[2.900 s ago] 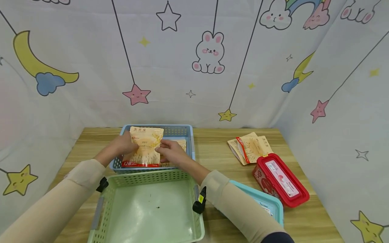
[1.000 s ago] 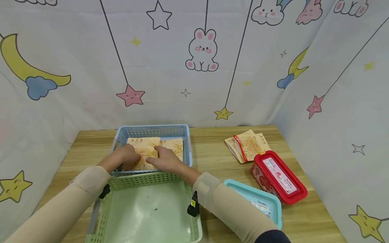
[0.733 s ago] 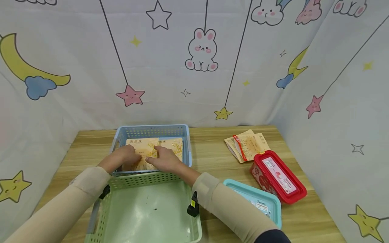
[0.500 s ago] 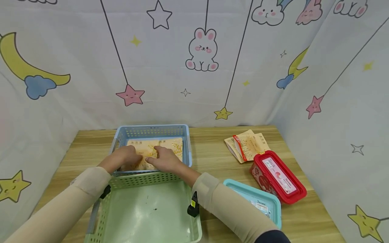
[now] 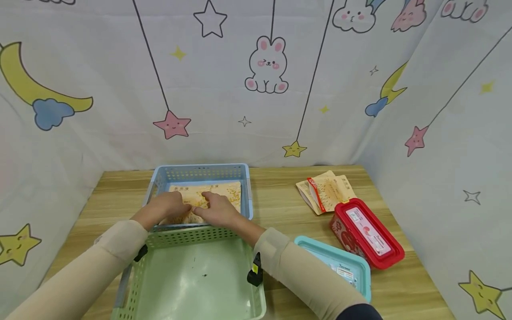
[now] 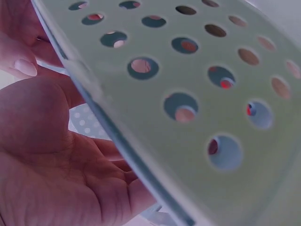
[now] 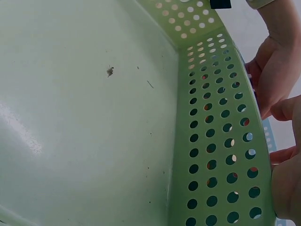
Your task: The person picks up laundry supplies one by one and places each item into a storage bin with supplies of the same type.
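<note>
Beige printed pouches (image 5: 230, 191) lie side by side in the blue perforated basket (image 5: 244, 178) at the back. My left hand (image 5: 170, 205) reaches over the front rim onto the left pouch, thumb pointing right. Its fingertips are hidden, and I cannot tell whether they pinch the pouch. My right hand (image 5: 218, 209) rests on the pouches, thumb and index finger spread, thumb tip close to the left thumb. In the left wrist view, the palm (image 6: 51, 174) shows beside the green basket wall (image 6: 188, 127), with the fingers behind it.
A green basket (image 5: 200, 275) stands in front, below both forearms. To the right are a red lidded box (image 5: 370, 233), a turquoise lidded container (image 5: 340, 262) and several beige pouches (image 5: 330, 191). A printed curtain (image 5: 224, 89) hangs behind the wooden table (image 5: 276, 200).
The left pouch, held upright above the basket earlier, has come down flat among the others and shifted slightly right. My left hand has edged right toward my nearly still right hand.
</note>
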`<state>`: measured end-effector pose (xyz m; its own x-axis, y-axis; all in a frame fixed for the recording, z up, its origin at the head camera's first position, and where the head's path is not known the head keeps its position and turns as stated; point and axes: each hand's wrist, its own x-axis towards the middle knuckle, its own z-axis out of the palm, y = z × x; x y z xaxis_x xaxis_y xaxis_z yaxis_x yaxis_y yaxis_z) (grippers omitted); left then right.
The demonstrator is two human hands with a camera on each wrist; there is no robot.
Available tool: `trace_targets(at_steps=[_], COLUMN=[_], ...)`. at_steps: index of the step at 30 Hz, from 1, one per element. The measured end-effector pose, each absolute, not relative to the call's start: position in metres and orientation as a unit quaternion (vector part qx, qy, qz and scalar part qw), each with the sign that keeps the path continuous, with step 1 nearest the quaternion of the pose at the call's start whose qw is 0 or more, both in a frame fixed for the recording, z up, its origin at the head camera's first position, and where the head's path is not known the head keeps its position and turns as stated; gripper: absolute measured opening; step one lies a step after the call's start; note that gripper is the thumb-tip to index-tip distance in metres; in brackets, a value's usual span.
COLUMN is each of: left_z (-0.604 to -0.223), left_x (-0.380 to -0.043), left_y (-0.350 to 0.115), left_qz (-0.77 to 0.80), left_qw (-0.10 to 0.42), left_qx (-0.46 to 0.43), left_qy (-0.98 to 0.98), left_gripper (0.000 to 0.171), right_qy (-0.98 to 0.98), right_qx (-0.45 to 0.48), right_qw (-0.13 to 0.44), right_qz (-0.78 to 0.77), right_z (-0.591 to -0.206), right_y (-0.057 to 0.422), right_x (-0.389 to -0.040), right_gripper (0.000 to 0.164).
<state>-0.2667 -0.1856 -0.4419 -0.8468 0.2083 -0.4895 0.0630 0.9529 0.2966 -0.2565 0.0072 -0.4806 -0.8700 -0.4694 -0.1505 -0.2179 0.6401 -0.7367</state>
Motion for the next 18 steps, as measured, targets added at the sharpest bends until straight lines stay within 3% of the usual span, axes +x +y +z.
trace_targets(at_steps=[11, 18], left_z=[-0.4459, -0.4466], left_x=[-0.2661, -0.2640], left_y=[-0.1879, -0.1892], left_qz=[0.155, 0.157], left_qw=[0.274, 0.270], left_qx=[0.063, 0.069], left_qy=[0.947, 0.947], left_gripper=[0.040, 0.054], right_qy=[0.889, 0.890], right_qx=[-0.198, -0.197], right_qw=[0.164, 0.162], right_qz=[-0.379, -0.377], right_z=[-0.4774, -0.4782], right_y=[0.0073, 0.0080], right_x=[-0.2557, -0.2545], right_gripper=[0.070, 0.069])
